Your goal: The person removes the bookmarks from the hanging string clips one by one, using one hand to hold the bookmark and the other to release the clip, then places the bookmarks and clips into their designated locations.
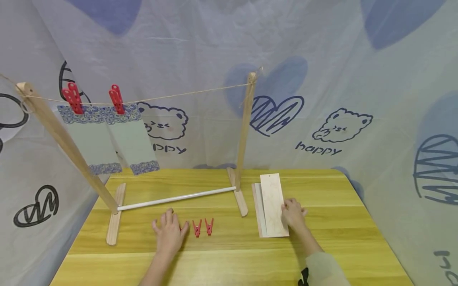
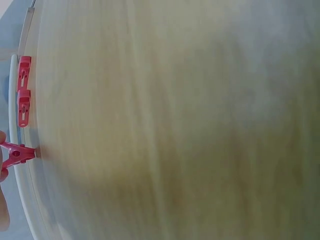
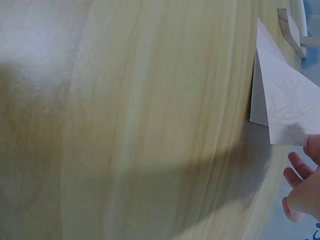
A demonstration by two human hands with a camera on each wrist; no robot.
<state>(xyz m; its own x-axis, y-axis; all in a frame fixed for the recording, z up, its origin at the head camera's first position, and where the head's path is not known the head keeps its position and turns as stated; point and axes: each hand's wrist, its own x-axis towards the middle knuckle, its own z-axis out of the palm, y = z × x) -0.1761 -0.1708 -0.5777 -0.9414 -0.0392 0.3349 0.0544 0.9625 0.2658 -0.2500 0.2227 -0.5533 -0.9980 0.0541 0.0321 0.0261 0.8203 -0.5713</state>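
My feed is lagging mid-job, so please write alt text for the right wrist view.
The right grip holds the edge of a pale panel with a faint leafy pattern, at the view's far right. Wood-grain tabletop, partly shadowed, fills most of the view.

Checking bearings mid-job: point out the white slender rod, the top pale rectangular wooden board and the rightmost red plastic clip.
White slender rod [image 1: 177, 198]: head view, middle of its length.
Top pale rectangular wooden board [image 1: 274, 205]: head view, face centre.
Rightmost red plastic clip [image 1: 209, 230]: head view, its body.
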